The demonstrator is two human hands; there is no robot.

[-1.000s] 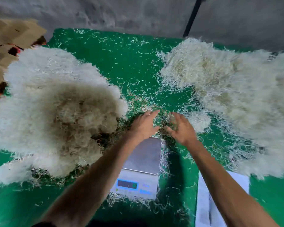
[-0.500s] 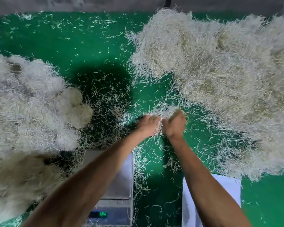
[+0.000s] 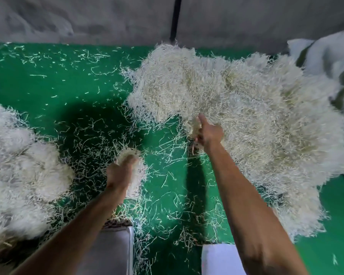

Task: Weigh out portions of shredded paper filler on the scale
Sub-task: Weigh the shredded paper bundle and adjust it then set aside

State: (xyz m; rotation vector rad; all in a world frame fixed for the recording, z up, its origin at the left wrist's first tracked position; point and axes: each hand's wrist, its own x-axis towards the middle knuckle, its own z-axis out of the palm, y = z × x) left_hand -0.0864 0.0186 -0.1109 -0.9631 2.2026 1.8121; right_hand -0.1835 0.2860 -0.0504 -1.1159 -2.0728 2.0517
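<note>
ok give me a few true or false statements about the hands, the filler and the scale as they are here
1. The left hand holds a clump of shredded paper. True.
2. The right hand rests flat on the scale. False: it is reaching into the edge of the big filler pile on the right, away from the scale.
3. A heap of filler already sits on the scale platform. False: the visible part of the platform is bare, though the left forearm covers some of it.
4. Loose shreds are scattered over the green surface. True.
5. A second filler pile lies on the left. True.
</note>
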